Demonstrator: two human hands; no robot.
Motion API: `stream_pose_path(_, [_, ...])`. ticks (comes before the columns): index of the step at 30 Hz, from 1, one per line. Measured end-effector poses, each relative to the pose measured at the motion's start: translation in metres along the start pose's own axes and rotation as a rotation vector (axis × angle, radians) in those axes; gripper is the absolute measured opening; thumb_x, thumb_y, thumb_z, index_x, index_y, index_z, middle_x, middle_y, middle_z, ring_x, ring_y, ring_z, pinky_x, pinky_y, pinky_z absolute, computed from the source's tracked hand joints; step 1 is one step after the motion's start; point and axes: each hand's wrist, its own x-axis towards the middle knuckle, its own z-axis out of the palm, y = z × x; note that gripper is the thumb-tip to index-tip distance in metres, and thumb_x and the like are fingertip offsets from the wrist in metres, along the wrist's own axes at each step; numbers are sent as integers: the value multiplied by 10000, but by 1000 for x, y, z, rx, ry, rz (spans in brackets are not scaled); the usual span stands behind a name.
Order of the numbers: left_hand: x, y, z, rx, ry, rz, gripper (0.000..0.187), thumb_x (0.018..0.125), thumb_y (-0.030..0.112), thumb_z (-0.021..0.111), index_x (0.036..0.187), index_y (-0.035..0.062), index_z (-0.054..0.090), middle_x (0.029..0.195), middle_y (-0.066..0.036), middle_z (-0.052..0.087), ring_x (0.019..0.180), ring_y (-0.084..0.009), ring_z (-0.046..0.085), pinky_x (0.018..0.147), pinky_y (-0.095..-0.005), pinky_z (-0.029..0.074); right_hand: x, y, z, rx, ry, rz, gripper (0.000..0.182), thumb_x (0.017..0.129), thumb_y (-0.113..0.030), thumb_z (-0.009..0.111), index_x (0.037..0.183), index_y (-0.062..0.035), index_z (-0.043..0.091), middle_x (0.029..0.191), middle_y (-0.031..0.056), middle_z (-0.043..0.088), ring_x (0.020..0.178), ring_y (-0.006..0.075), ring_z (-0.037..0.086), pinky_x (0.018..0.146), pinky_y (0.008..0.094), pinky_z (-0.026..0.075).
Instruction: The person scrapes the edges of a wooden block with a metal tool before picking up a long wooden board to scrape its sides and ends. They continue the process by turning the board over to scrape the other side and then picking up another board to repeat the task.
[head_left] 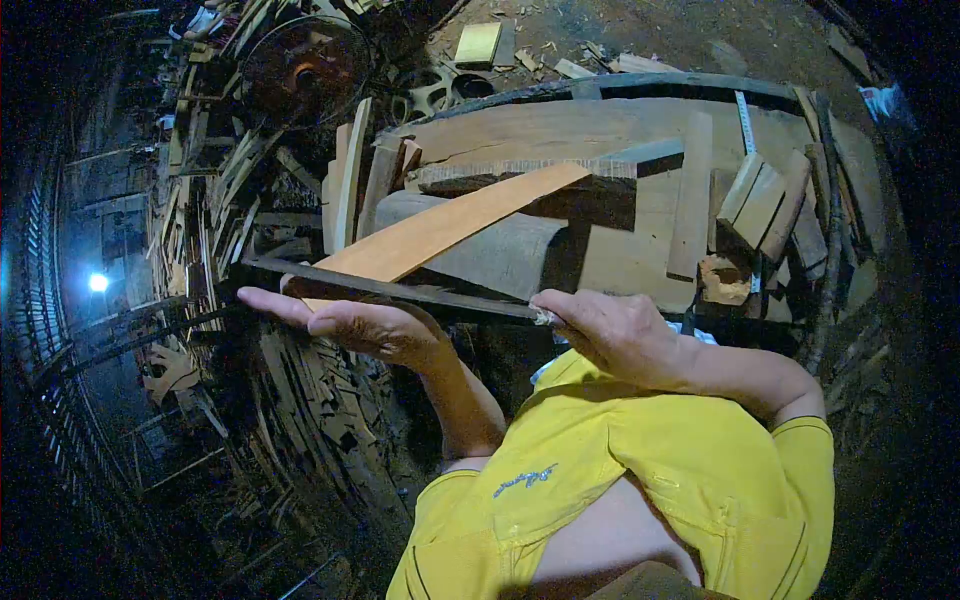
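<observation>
A long file [400, 291] was gripped at its handle end by the right hand [610, 335]; the left hand [350, 322], fingers flat, steadied its tip across the plank [450, 225]. A level stroke was judged next.

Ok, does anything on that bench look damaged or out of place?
Yes: a ragged, chewed-looking wood chunk lies on the bench among straight-cut boards. The orange plank lies slanted across a grey block.

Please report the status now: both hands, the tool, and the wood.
Right hand grips long dark file at handle end. Left hand flat, fingers open, at its far end. File lies across light wooden plank. Nothing in the way.
</observation>
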Motion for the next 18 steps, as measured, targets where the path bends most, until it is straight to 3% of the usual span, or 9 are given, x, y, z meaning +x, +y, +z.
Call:
stream_pose_path(2, [0, 1, -1, 6, -19, -3, 680, 907, 496, 76, 1317, -17, 252, 1243, -224, 371, 1072, -287, 413, 927, -370, 326, -3, 11, 1, -29, -38, 15, 343, 802, -127, 569, 1124, -108, 452, 752, 106, 582, 605, 243, 593, 472, 330, 476])
stream_pose_path(5, [0, 3, -2, 5, -41, -9, 682, 905, 500, 74, 1324, -12, 240, 1237, -228, 373, 1060, -290, 419, 919, -367, 332, -8, 37, 16, -123, 82, 20, 345, 794, -117, 575, 1119, -116, 459, 768, 94, 589, 609, 231, 596, 469, 326, 474])
stream_pose_path(8, [1, 5, -3, -3, -72, -15, 684, 903, 503, 71, 1331, -7, 228, 1231, -231, 375, 1047, -292, 426, 911, -365, 339, -8, 38, 13, -82, 152, 75, 315, 787, -191, 571, 1078, -140, 462, 645, 67, 537, 578, 232, 581, 447, 361, 465])
stream_pose_path(11, [2, 6, -4, -3, -106, -20, 686, 901, 507, 69, 1338, -3, 216, 1225, -235, 377, 1034, -295, 432, 903, -362, 346, -13, 33, 5, -146, 57, 94, 293, 797, -178, 562, 1073, -151, 468, 692, 94, 571, 600, 254, 595, 458, 364, 468])
stream_pose_path(15, [3, 9, -7, 5, -122, -31, 690, 899, 511, 66, 1347, 4, 200, 1217, -239, 380, 1017, -298, 441, 892, -359, 355, -22, 103, 24, 7, 161, 153, 247, 845, -163, 496, 1089, -160, 457, 807, 156, 590, 674, 344, 584, 540, 438, 473])
stream_pose_path(16, [5, 11, -6, 5, -118, -31, 690, 899, 511, 66, 1347, 4, 200, 1217, -239, 380, 1017, -298, 441, 892, -359, 355, -21, 111, 21, -84, 13, 401, 244, 854, -154, 477, 1096, -161, 451, 846, 159, 589, 720, 351, 581, 573, 445, 471])
stream_pose_path(17, [5, 13, -3, -69, -112, -62, 718, 890, 533, 91, 1338, -15, 210, 1291, -228, 311, 1146, -303, 327, 968, -385, 255, -19, 116, 19, -175, -138, 646, 242, 863, -145, 457, 1104, -163, 446, 886, 163, 587, 766, 357, 578, 606, 451, 470])
stream_pose_path(18, [5, 15, -2, -140, -111, -93, 747, 880, 555, 116, 1329, -33, 220, 1366, -217, 243, 1276, -308, 214, 1044, -411, 156, -24, 113, 17, -120, -15, 471, 248, 871, -143, 442, 1118, -163, 448, 854, 164, 600, 741, 368, 582, 599, 458, 468])
